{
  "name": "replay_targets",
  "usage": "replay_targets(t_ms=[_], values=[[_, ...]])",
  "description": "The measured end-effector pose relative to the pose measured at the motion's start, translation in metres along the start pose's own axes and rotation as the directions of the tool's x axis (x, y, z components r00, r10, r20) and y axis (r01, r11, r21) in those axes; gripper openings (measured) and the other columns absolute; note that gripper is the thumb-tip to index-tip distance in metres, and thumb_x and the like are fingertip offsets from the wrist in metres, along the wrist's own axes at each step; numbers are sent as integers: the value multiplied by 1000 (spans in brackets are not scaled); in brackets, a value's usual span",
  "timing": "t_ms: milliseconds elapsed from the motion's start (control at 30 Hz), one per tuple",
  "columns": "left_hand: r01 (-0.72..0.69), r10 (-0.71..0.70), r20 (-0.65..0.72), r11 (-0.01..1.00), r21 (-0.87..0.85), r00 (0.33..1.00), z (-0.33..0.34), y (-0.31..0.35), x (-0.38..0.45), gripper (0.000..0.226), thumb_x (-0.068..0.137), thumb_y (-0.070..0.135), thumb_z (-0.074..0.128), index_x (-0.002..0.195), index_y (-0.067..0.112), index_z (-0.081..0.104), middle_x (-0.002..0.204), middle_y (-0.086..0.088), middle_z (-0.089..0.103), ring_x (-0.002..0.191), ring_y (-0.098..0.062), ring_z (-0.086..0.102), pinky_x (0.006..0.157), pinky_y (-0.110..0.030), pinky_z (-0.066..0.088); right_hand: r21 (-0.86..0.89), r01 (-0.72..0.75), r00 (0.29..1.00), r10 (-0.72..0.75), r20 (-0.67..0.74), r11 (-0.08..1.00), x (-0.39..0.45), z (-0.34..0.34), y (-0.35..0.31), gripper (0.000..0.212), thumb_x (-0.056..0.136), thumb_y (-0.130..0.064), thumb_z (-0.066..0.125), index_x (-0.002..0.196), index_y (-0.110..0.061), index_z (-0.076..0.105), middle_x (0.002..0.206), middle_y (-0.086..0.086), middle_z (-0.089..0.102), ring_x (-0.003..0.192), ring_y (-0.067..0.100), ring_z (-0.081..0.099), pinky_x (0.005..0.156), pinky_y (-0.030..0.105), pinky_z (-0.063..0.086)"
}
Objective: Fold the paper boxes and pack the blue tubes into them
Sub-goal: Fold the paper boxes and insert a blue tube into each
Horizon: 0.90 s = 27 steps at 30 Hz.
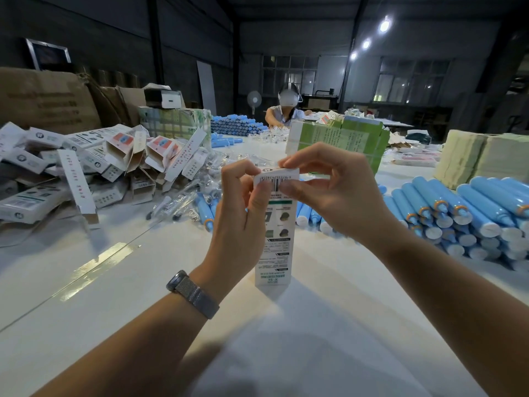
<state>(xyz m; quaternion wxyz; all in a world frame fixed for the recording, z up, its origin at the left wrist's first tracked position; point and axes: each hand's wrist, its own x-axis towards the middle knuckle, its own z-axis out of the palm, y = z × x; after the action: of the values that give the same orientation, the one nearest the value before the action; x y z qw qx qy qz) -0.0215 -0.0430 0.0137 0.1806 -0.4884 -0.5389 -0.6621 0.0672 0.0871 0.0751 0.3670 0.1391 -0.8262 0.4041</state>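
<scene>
We are holding one paper box (275, 239) upright over the white table (86, 296), its lower end close to the tabletop (contact not clear from here). Our left hand (243, 213) is gripping the upper part of the box from the left, thumb pressing on the barcode panel. Our right hand (323, 190) is pinching the top flap (282, 174), fingers curled over it from above and thumb underneath. Step in hand, as we are judging it: closing the top end.

Doing it well: we are keeping the left grip firm but not crushing the side walls, so the mouth stays square; folding the side tabs in first; then bending the tuck flap along its crease and sliding it in straight, pushing on the flap edge rather than its middle so it is not buckling. We cannot tell whether a tube is already inside.

Writing on the box: a barcode with digits too small to read, a green band, small product pictures, and upside-down green print near the bottom, roughly "X-51" (uncertain).

Further out, blue tubes (472, 213) with orange collars and white caps are lying stacked on the right, a few more (204, 210) just left of the box among clear wrappers. At left, a heap of folded boxes (94, 164), white with red panels, text illegible. Beyond, green printed cartons (340, 138) carrying unreadable print, brown cartons (48, 101), another tube pile (234, 124), and a second person (286, 110) working at the far end.
</scene>
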Motion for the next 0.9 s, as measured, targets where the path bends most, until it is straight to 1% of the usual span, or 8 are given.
replay_targets(t_ms=[100, 200, 367, 500, 567, 700, 800, 900], values=[[-6, 6, 7, 1000, 2, 1000, 0, -1, 0, 6, 105, 25, 37, 107, 28, 33, 84, -15, 57, 65, -30, 60, 53, -50, 52, 40, 9, 1000, -9, -5, 999, -1, 0, 4, 22, 78, -7, 78, 93, -19, 68, 103, 4, 73, 101, 24, 68, 79, 41, 61], [5, -5, 3, 1000, -5, 1000, 1, -2, 1, 6, 104, 31, 39, 108, 30, 33, 85, -21, 56, 68, -39, 59, 55, -55, 50, 41, 19, 1000, -19, -4, 999, 0, -3, 6, 20, 78, -8, 79, 93, -17, 69, 103, 5, 72, 102, 29, 67, 80, 46, 59], [16, -16, 14, 1000, -20, 1000, 1, -2, 0, 10, 101, 39, 41, 106, 45, 35, 84, -25, 53, 69, -44, 55, 57, -60, 47, -28, 50, 999, -51, -14, 998, -1, -7, 6, 18, 76, -13, 79, 92, -9, 73, 101, 10, 68, 97, 23, 65, 66, 50, 57], [60, -60, 1, 995, -78, 998, 3, -2, -1, 17, 97, 37, 46, 103, 52, 40, 90, -26, 53, 76, -50, 54, 64, -66, 46, -49, 69, 997, -71, -39, 996, -2, -4, 11, 13, 79, -9, 79, 91, -9, 73, 99, 8, 66, 92, 19, 64, 63, 27, 55], [64, -63, 14, 994, -84, 998, 2, -2, -3, 21, 96, 33, 44, 106, 51, 40, 93, -15, 57, 82, -48, 56, 69, -66, 48, -73, 62, 995, -67, -72, 995, -3, -1, 15, 14, 80, -10, 78, 92, -11, 72, 100, 7, 65, 89, 17, 63, 64, 18, 49], [57, -60, 57, 997, 47, 997, 0, -7, -7, 26, 94, 29, 39, 117, 41, 39, 98, 16, 63, 90, -22, 65, 75, -52, 55, -256, 20, 985, -63, -162, 966, -5, 5, 24, 15, 86, -17, 75, 99, -13, 72, 99, -3, 57, 84, 16, 62, 59, 14, 44], [16, -19, 18, 990, 138, 1000, 0, -12, -7, 29, 99, 28, 44, 126, 40, 40, 108, 25, 63, 93, -10, 67, 78, -30, 57, -329, -14, 985, -43, -165, 944, -6, 10, 25, 32, 86, -27, 75, 115, -15, 69, 105, -5, 55, 86, 14, 62, 66, 33, 56], [181, -182, -19, 983, -39, 983, 0, -12, -7, 33, 99, 30, 51, 123, 52, 48, 110, 4, 66, 99, -23, 69, 78, -43, 60, -287, -90, 994, 66, -91, 954, -9, 17, 23, 70, 80, -46, 74, 138, -13, 54, 120, -5, 52, 98, 12, 59, 76, 39, 57]])
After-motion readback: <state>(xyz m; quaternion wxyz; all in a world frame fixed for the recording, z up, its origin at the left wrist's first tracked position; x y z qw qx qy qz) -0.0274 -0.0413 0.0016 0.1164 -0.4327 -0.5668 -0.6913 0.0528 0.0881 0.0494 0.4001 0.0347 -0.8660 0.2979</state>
